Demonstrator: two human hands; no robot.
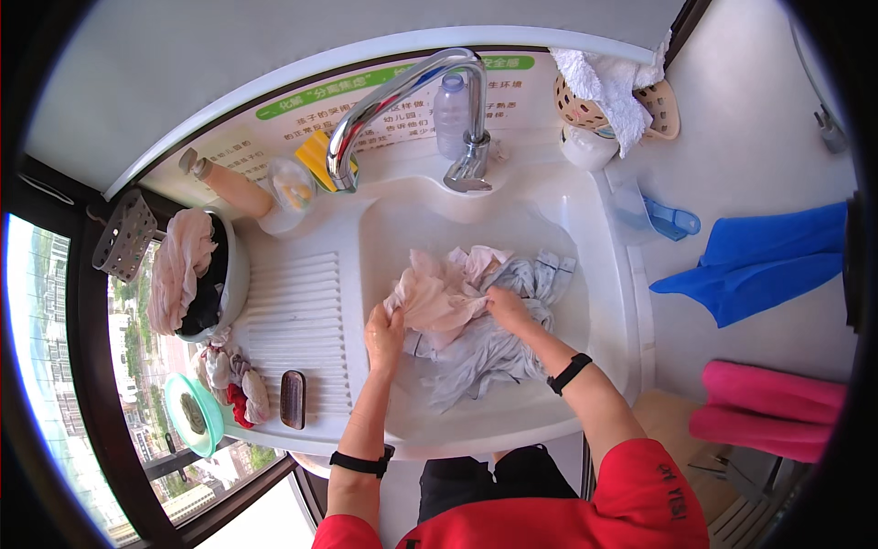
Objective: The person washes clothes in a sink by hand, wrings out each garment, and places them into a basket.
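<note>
A wet pale pink garment (439,291) is stretched between my two hands over the basin of a white laundry sink (473,429). My left hand (384,340) grips its left end, and my right hand (507,309) pinches its right edge. Beneath and beside it, a light grey-blue garment (490,364) lies in the water. A patterned light blue cloth (538,274) sits bunched at the basin's right, with another pink piece (487,261) at its left. Folds hide where one cloth ends and another begins.
A chrome faucet (405,82) arches over the sink's back. Left of the basin are a ribbed washboard (295,322), a brown brush (293,399), bundled small cloths (236,388) and a bucket (236,274) holding garments. Blue (761,257) and pink towels (768,412) hang at right.
</note>
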